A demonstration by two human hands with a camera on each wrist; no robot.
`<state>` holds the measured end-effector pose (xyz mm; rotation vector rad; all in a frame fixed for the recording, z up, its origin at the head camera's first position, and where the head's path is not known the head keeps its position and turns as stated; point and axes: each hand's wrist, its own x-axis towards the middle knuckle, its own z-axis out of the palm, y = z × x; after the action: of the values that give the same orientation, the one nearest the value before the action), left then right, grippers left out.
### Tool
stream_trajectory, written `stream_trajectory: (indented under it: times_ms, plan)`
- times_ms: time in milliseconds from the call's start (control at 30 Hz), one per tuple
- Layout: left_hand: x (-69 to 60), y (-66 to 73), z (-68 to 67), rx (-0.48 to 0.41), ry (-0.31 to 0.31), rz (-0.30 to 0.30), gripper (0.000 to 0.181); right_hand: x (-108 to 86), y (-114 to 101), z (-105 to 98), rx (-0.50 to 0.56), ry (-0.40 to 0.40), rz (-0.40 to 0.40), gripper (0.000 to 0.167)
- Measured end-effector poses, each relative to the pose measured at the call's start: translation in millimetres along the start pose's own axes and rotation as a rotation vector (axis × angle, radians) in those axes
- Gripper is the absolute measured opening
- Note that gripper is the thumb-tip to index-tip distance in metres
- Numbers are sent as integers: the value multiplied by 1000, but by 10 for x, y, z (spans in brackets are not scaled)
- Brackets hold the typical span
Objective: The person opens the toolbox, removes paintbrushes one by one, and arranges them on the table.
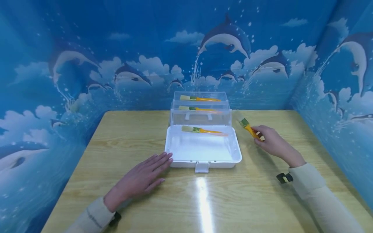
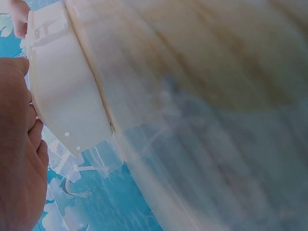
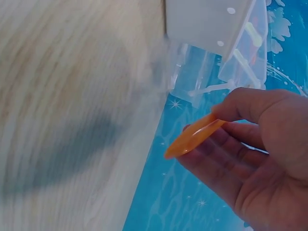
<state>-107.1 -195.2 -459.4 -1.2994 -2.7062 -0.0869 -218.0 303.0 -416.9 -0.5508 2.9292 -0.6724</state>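
Observation:
A white plastic storage box (image 1: 201, 149) stands open on the table, with clear upper trays (image 1: 201, 117) raised behind its base. One flat paintbrush (image 1: 208, 98) and another brush (image 1: 201, 109) lie in the clear part. At the back of the white compartment lies a third paintbrush (image 1: 204, 131). My right hand (image 1: 271, 140) pinches a paintbrush (image 1: 247, 125) by its orange handle, just right of the box, bristles pointing away. In the right wrist view, thumb and fingers grip that handle (image 3: 192, 137). My left hand (image 1: 142, 173) has straight fingers touching the box's front left corner.
The box rests on a wood-grain table (image 1: 125, 136). A latch (image 1: 202, 167) hangs at the box's front. Blue dolphin-printed cloth (image 1: 145, 38) hangs behind the table and along both sides. A bright light reflection crosses the tabletop in front of the box.

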Motion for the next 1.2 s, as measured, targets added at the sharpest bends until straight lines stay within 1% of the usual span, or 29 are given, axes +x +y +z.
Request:
stream_trajectory:
  times_ms: [300,433,600,767,867,967,1033,1100,1200]
  plan:
    - [8,-2,-7,0,33,17,64,25,86,58,21,-36,77,51]
    - [6,-2,-4,3,45,24,63,47,135,51,28,-63,112,54]
    - [3,-5,-2,-4,36,16,63,81,196,62,36,-97,162,55]
    - [-1,-4,4,-6,23,5,64,102,248,97,38,-97,155,54]
    - [0,-3,11,-4,24,4,64,118,272,117,30,-90,144,52]
    - [-1,-1,10,-2,27,1,64,142,286,129,23,-85,133,36]
    - [-2,1,9,-3,26,-1,64,157,292,131,22,-83,129,32]
    - [-2,3,7,-4,23,-3,64,173,291,129,20,-93,136,33]
    - [-1,6,5,-9,15,-7,64,196,285,124,25,-122,173,50]
